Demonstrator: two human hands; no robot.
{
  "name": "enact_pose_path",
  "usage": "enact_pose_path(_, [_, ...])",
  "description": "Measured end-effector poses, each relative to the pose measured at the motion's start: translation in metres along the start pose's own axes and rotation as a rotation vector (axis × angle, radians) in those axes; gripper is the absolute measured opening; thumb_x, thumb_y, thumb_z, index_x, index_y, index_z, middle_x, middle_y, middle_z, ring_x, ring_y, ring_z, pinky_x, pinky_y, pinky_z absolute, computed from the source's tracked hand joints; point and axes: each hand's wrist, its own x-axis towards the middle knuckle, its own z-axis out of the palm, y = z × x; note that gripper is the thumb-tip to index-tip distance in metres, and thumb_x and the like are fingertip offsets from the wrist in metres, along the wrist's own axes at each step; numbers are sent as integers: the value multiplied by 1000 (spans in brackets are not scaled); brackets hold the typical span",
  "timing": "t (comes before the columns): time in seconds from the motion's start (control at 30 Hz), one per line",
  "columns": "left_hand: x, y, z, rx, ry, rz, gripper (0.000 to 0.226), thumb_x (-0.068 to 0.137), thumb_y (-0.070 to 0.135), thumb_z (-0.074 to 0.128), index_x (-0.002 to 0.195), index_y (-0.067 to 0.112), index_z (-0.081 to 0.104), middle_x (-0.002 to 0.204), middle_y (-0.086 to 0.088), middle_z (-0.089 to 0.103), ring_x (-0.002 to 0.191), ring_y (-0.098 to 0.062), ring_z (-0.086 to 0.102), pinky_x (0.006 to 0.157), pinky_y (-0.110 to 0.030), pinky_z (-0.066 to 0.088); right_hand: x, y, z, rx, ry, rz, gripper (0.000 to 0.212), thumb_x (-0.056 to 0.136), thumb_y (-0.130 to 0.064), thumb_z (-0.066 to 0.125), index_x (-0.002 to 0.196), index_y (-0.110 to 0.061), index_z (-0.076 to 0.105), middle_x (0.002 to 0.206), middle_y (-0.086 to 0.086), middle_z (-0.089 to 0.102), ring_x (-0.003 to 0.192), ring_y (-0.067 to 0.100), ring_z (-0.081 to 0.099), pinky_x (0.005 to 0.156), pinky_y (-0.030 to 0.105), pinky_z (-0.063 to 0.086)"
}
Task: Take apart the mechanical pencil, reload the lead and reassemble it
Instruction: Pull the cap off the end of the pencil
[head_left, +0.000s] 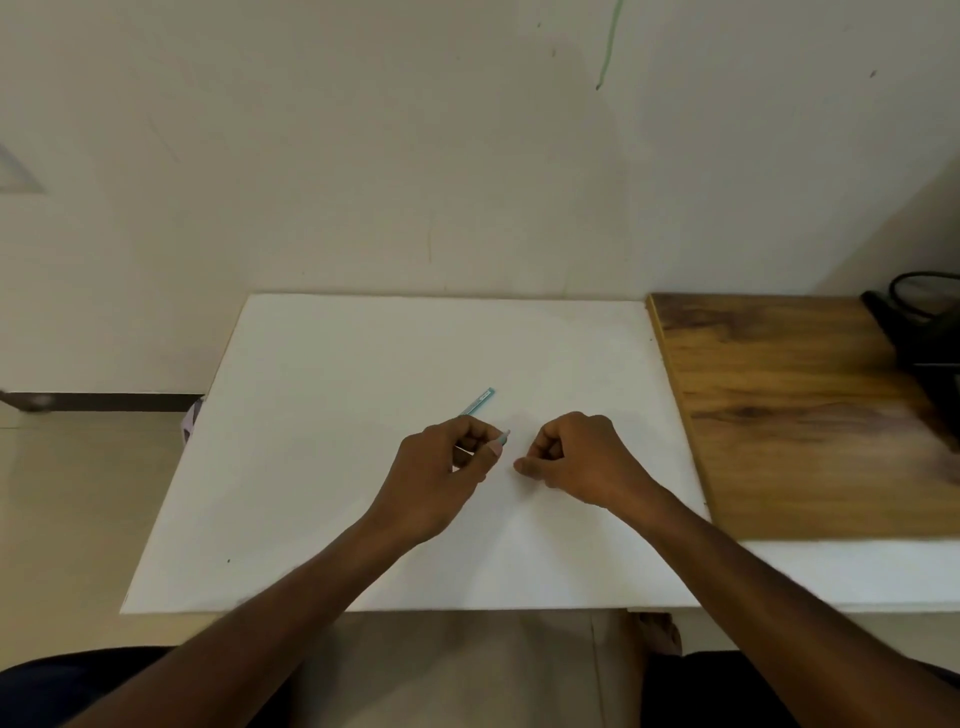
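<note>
My left hand (441, 478) is closed around the mechanical pencil (502, 441). Only its pale pinkish end shows, poking out past the fingers toward the right. A slim teal tube (480, 402) lies slanted on the white board (311, 415) just beyond the left knuckles, its near end hidden behind them. My right hand (576, 457) rests on the board a short gap to the right, with fingers curled and thumb pressed against forefinger. Nothing can be made out in that pinch.
A wooden board (789, 415) lies to the right of the white board. A dark object with a black loop (930, 332) sits at the wooden board's far right. A wall stands close behind. The white board's front edge is near my lap.
</note>
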Motion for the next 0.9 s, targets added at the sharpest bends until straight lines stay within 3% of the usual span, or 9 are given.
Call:
enact_pose_path(0.1, [0, -1, 0, -10, 25, -7, 10, 104, 36, 70, 108, 29, 77, 91, 14, 78, 80, -3, 74, 78, -34, 66, -2, -5, -6, 132, 80, -72, 13, 94, -32, 78, 92, -20, 81, 80, -6, 79, 73, 10, 75, 70, 21, 58])
enact_pose_path(0.2, [2, -1, -1, -28, 49, -9, 12, 104, 35, 70, 110, 26, 77, 91, 12, 78, 81, -8, 76, 73, -28, 66, -8, -14, -13, 546, -3, -71, 11, 97, -24, 73, 97, -20, 83, 84, -2, 83, 80, 14, 80, 74, 25, 64])
enact_pose_path(0.27, [2, -1, -1, -56, 41, -8, 13, 104, 34, 71, 110, 24, 77, 92, 10, 78, 80, -10, 76, 68, -24, 66, -11, -17, -13, 649, -23, -58, 8, 95, -19, 76, 97, -17, 83, 86, 3, 84, 82, 18, 81, 76, 29, 66])
enact_pose_path(0.4, [0, -1, 3, -57, 21, 0, 15, 103, 37, 72, 110, 25, 78, 92, 9, 78, 81, -8, 76, 64, -21, 64, -12, -16, -11, 652, 1, -19, 5, 92, -13, 79, 95, -11, 83, 86, 9, 83, 81, 20, 80, 81, 35, 67])
enact_pose_path(0.6, [-1, -1, 6, -102, -42, 14, 15, 105, 33, 69, 115, 24, 76, 100, 10, 77, 82, -8, 75, 63, -20, 63, -9, -10, -19, 608, -119, -20, 8, 98, -14, 75, 99, -9, 81, 88, 9, 82, 81, 15, 77, 79, 28, 63])
enact_pose_path(0.9, [1, -2, 10, -91, -69, 38, 13, 106, 33, 67, 116, 30, 76, 103, 14, 77, 84, 0, 73, 63, -16, 59, -6, -10, -23, 650, -173, 38, 12, 99, -7, 71, 105, 1, 78, 88, 13, 77, 79, 17, 72, 77, 28, 60])
